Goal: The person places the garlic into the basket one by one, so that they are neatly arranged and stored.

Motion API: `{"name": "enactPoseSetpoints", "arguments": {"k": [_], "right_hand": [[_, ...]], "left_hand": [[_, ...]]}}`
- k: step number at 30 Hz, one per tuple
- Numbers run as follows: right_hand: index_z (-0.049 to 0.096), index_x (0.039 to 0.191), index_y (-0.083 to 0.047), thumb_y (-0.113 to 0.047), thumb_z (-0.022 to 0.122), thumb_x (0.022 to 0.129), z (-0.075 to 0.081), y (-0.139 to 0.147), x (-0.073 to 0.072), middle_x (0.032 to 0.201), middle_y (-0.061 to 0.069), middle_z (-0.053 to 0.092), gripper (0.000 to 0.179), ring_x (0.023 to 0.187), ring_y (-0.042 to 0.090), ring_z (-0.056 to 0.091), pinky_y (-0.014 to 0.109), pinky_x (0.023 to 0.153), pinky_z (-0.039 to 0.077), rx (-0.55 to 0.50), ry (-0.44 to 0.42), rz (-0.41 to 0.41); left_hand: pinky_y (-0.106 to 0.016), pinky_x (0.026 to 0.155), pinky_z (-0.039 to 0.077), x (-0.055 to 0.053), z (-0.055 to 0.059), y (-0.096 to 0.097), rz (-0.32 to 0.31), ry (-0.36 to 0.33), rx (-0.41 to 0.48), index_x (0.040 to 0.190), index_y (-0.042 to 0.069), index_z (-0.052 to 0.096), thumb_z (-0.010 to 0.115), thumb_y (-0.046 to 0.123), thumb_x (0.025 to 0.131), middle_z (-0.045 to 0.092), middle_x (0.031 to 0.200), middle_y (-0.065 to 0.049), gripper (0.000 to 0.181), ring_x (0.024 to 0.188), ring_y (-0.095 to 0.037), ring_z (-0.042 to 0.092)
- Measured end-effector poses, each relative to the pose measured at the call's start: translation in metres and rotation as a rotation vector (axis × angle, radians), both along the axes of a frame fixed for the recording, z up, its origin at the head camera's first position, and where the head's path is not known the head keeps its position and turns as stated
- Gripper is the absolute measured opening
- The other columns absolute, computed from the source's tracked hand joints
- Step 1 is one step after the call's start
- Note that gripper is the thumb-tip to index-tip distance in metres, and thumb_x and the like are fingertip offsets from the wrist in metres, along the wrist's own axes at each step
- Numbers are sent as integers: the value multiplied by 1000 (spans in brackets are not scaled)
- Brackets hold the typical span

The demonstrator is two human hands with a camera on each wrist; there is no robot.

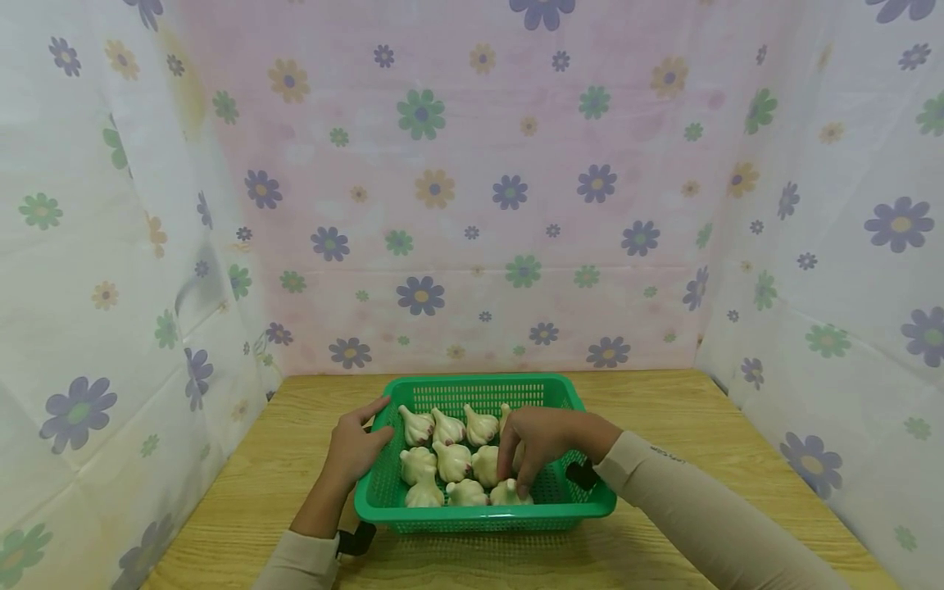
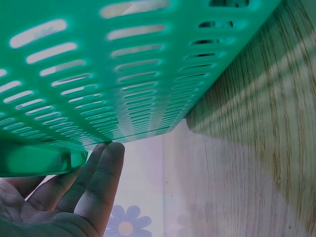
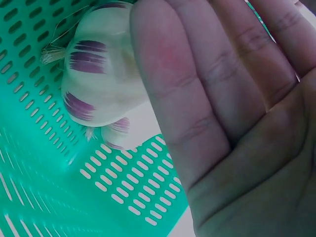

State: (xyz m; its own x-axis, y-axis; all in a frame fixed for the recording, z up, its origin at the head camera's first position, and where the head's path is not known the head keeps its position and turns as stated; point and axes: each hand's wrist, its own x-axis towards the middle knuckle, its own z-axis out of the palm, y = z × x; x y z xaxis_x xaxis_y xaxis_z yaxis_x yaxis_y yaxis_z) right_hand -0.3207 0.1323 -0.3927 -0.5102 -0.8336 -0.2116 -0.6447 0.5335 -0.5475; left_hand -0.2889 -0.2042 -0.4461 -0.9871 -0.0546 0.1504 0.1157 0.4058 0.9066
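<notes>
A green plastic basket (image 1: 487,515) holds several white garlic bulbs (image 1: 452,460) with purple marks, set in rows. My left hand (image 1: 356,447) holds the basket's left rim, its thumb over the edge; in the left wrist view its fingers (image 2: 101,182) reach under the rim to the slotted outer wall. Inside the basket, my right hand (image 1: 542,442) points down, thumb and finger at a garlic bulb (image 1: 505,493) in the front row. That grip is out of sight in the right wrist view, where another bulb (image 3: 103,69) lies beside the fingers (image 3: 168,64).
A wood-grain table (image 1: 664,418) bears the basket. Flower-printed cloth walls (image 1: 472,164) stand at the back and both sides. Dark wrist mounts (image 1: 357,541) show at the cuffs, the right one over the basket's right end. Bare basket floor (image 3: 133,182) shows beside the bulbs.
</notes>
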Motion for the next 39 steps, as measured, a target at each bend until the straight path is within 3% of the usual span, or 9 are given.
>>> {"name": "enactPoseSetpoints", "arguments": {"k": [8,16,23,31,39], "right_hand": [[85,99,-23,-18,91,78,4,5,-2,101,-13,79,23,95,15,74,25,74,58,-17,-41,-9],[85,98,-25,-11,87,81,9,9,-3,100,-10,79,23,69,5,69,24,60,53,15,-7,-16],[85,101,-20,-8,87,80,14,14,-4,101,-13,78,24,88,12,73,26,72,58,-13,-28,-49],[85,100,-19,-9,88,80,18,17,-4,101,-13,78,23,83,9,73,27,69,58,1,-34,-81],[85,105,-18,-16,89,80,25,30,-6,109,-10,77,26,95,22,76,28,77,60,-101,-33,-86]], "left_hand": [[-34,62,54,-1,-1,-1,-2,-2,4,153,14,54,61,9,91,42,163,-14,62,129,-46,61],[-34,64,55,-1,1,0,3,-4,-7,153,14,54,61,9,92,42,163,-14,62,131,-47,58],[-34,64,55,-1,0,-1,4,-8,-4,153,15,54,61,9,92,42,163,-13,62,132,-47,58],[-33,63,53,-1,1,-1,4,-4,-7,153,15,54,61,9,91,43,163,-11,62,133,-48,56],[-33,63,54,-1,-1,-1,-1,7,-3,153,15,54,61,9,92,43,163,-12,62,132,-47,58]]}}
